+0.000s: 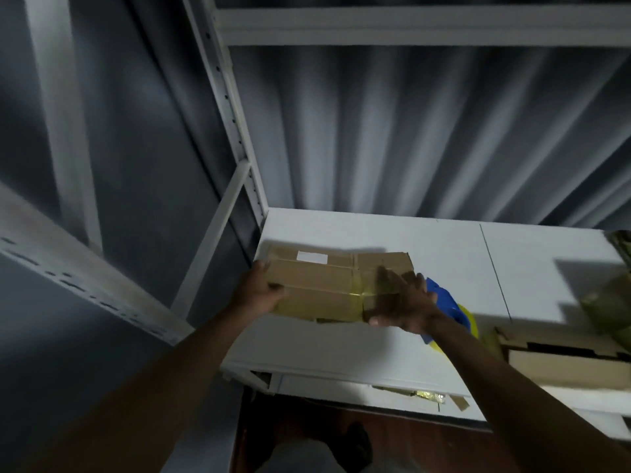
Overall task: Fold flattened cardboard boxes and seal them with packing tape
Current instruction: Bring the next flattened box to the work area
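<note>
A folded brown cardboard box [317, 288] with a strip of yellowish tape across its top and a small white label is held just above the left end of the white shelf [375, 233]. My left hand [256, 291] grips the box's left end, fingers curled round its edge. My right hand [403, 302] lies with spread fingers on the box's right end, thumb beneath the near edge. Behind my right wrist a blue and yellow tape dispenser [447, 305] sits on the shelf, partly hidden.
A white metal rack upright [235, 131] and diagonal brace [211, 233] stand left of the shelf. More cardboard [563, 367] lies at the right. Corrugated grey wall [409, 131] rises behind. Yellow scraps [420, 396] show on the lower shelf.
</note>
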